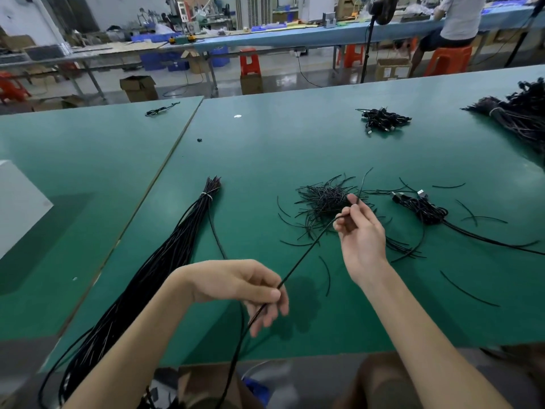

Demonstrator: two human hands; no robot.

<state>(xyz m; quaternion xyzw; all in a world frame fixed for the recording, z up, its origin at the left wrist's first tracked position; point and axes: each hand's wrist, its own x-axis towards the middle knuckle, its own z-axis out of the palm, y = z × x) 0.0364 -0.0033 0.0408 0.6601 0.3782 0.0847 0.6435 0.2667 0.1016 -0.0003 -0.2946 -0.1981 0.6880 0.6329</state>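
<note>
**Risk note: single cable stretched between two hands**

Left hand [244,286]: thumb and forefinger pinch the black cable [308,254]; the other fingers curl loosely below it. Right hand [361,234]: raised, palm toward the camera, fingertips pinching the cable's far end. A thin black strip stands up from those fingertips. I cannot tell if it is a separate tie or the cable's own tip.

The cable runs taut through the air between the hands, above the green table [295,149]. Behind the left hand it drops over the near edge, out of view.

Likely failure points, as judged:
- Both grips are fingertip pinches on a thin, smooth jacket, so a harder pull could slide the end out of the right hand.
- The hanging slack could snag below the table edge and jerk the left-hand pinch.
- The right hand hovers just above the loose pile of short ties [323,202], and lowering it could drag ties along or scatter them.
- The tied bundle of long cables [174,246] lies to the left, so a wide coiling sweep could tangle with it.
- The finished coil [427,211] lies to the right, well apart, so the risk there is low.
</note>
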